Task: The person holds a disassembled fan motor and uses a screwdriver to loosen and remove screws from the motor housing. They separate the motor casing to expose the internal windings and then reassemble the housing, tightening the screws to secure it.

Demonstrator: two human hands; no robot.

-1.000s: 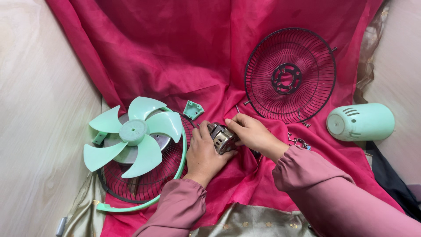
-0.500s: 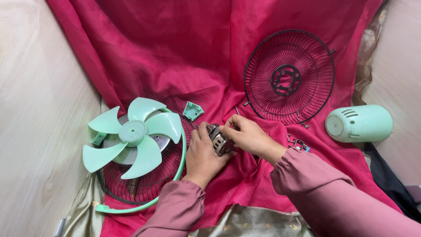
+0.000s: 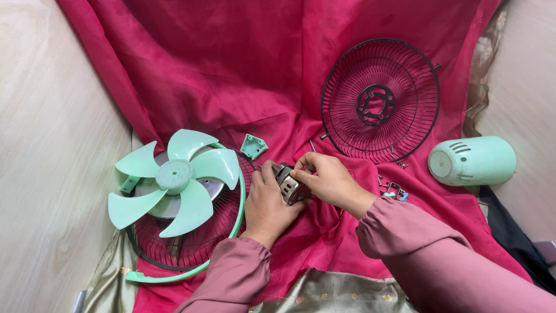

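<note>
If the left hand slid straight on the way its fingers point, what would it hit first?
The left hand points up the cloth. Past the motor it grips, the small green bracket probably comes first, though it lies slightly to the left.

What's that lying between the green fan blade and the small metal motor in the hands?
In the head view, a small mint-green plastic bracket lies on the red cloth between the fan blade and the motor, near the left hand.
</note>
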